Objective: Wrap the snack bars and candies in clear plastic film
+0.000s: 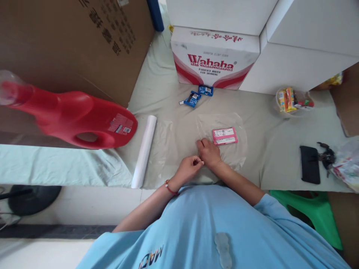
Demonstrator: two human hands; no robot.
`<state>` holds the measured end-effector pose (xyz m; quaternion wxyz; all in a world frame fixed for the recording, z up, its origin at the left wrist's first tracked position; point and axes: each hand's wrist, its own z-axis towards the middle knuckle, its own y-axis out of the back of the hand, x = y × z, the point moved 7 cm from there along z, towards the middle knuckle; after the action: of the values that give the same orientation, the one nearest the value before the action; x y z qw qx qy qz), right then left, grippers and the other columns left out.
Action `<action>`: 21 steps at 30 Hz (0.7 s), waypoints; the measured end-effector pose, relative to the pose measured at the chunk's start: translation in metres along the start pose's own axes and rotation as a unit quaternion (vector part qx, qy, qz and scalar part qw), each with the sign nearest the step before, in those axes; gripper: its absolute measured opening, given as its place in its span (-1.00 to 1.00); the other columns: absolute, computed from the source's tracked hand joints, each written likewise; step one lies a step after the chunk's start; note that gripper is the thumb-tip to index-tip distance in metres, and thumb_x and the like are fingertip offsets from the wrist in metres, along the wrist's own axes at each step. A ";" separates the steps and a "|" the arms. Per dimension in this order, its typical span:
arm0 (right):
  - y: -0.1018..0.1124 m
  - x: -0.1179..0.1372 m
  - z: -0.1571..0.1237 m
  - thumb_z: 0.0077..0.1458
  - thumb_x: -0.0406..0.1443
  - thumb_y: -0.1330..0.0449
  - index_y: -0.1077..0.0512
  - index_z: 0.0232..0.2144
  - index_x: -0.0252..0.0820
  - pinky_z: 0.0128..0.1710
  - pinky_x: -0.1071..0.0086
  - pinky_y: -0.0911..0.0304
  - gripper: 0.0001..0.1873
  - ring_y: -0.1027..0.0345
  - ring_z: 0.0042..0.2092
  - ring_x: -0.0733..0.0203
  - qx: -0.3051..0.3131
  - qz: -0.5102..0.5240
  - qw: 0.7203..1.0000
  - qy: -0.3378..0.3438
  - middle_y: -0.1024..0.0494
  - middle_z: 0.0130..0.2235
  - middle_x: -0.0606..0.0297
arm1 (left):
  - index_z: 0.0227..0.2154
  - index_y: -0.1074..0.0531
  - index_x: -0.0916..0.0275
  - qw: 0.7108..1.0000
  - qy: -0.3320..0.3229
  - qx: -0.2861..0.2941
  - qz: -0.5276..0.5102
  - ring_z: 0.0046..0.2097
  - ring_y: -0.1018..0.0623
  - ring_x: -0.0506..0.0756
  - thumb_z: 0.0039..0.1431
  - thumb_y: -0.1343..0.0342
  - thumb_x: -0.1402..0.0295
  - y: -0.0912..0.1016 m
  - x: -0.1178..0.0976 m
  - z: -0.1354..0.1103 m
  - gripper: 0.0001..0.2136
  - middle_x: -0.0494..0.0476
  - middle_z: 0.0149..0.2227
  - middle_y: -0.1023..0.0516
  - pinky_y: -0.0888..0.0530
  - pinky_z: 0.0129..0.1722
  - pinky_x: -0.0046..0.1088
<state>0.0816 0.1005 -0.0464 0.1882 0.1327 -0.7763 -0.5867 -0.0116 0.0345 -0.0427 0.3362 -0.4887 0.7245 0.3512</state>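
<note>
My left hand (190, 166) and my right hand (208, 152) meet at the near edge of a clear plastic bag (224, 127) lying flat on the table. Both hands have their fingers curled and pinched together at the bag's thin edge. A pink packet (224, 135) lies inside or on the bag, just right of my right hand. A red cord sits on my left wrist.
A white roll (144, 150) lies left of the bag. A large red detergent jug (73, 117) lies on its side at the left. Two blue packets (196, 96) sit before a Wahaha box (214, 59). A snack bowl (293, 101), black wallet (309, 164) and keys are right.
</note>
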 end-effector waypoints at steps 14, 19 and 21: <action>0.019 -0.003 -0.008 0.49 -0.29 0.07 -0.37 0.31 -0.17 -0.05 0.25 -0.34 -0.54 -0.45 -0.01 0.02 0.019 0.101 0.995 0.017 -0.49 0.09 0.01 | -0.33 -0.46 0.18 0.960 -0.011 -0.174 0.219 -0.31 -0.52 0.13 0.21 -0.12 0.35 0.047 0.019 -0.039 -0.95 0.09 -0.35 -0.55 -0.39 -0.26 -0.34; 0.013 0.009 -0.011 0.42 -0.40 0.01 -0.32 0.33 -0.30 0.09 0.10 -0.35 -0.50 -0.41 0.09 -0.10 0.004 0.124 0.992 0.020 -0.47 0.12 -0.15 | -0.15 -0.47 0.15 0.888 -0.308 -0.264 0.218 -0.07 -0.60 0.13 0.37 -0.02 0.44 0.035 -0.048 -0.052 -0.86 0.18 -0.13 -0.58 -0.55 -0.02 -0.28; 0.007 0.014 -0.012 0.40 -0.43 -0.01 -0.39 0.27 -0.31 0.18 0.10 -0.32 -0.54 -0.38 0.14 -0.08 -0.002 0.155 0.987 0.035 -0.49 0.13 -0.11 | -0.09 -0.47 0.15 0.885 -0.363 -0.215 0.195 0.05 -0.60 0.12 0.44 0.01 0.38 0.024 -0.064 -0.034 -0.84 0.21 -0.01 -0.59 -0.55 0.12 -0.24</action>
<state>0.0742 0.0862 -0.0352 0.3048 0.0306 -0.7789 -0.5472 -0.0199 0.0427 0.0331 0.3876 -0.2360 0.5393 0.7094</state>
